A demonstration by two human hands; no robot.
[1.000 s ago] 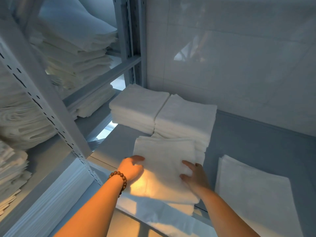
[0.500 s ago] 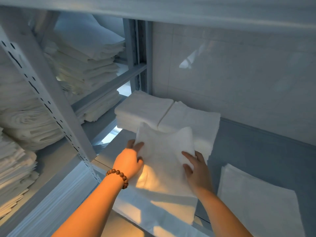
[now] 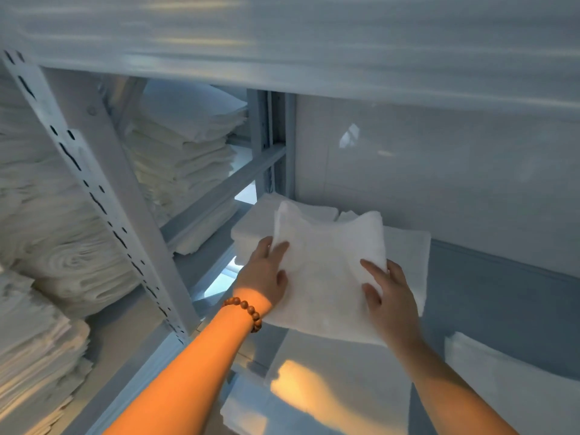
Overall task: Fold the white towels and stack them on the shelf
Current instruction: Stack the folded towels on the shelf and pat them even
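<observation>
A folded white towel (image 3: 326, 271) is held up over the grey shelf (image 3: 502, 296), its far edge raised toward two towel stacks. My left hand (image 3: 266, 274) grips its left edge, and a bead bracelet circles that wrist. My right hand (image 3: 389, 296) grips its right edge, fingers on top. The left stack (image 3: 251, 230) and the right stack (image 3: 408, 246) stand side by side against the back wall, partly hidden by the held towel. Another folded towel (image 3: 329, 397) lies below the held one at the shelf's front.
A slotted metal upright (image 3: 103, 202) stands at the left, with piled white linen (image 3: 182, 158) on the neighbouring shelves behind it. A shelf board (image 3: 314, 42) crosses overhead. A flat white towel (image 3: 508, 381) lies at the right front. The tiled wall (image 3: 439, 183) closes the back.
Both hands have lifted the folded towel off the front pile and carried it forward and up toward the two stacks. The view has tilted so the upper shelf board shows.
</observation>
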